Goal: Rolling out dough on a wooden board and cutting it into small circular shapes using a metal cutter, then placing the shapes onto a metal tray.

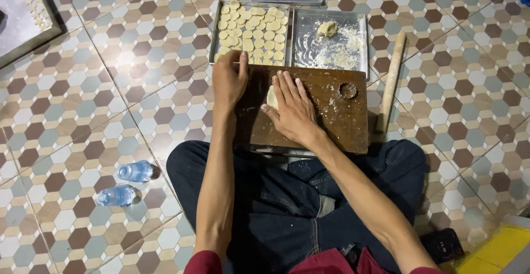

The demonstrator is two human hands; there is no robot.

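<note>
Head view: dough under right hand

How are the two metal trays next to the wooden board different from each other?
The left tray is packed with small round dough discs laid side by side; the right tray holds only one dough lump and scattered flour and crumbs. The left tray's bottom is almost hidden, while the right tray's shiny bottom shows. The left hand is near the left tray. Both are rectangular metal trays on the tiled floor.
</note>
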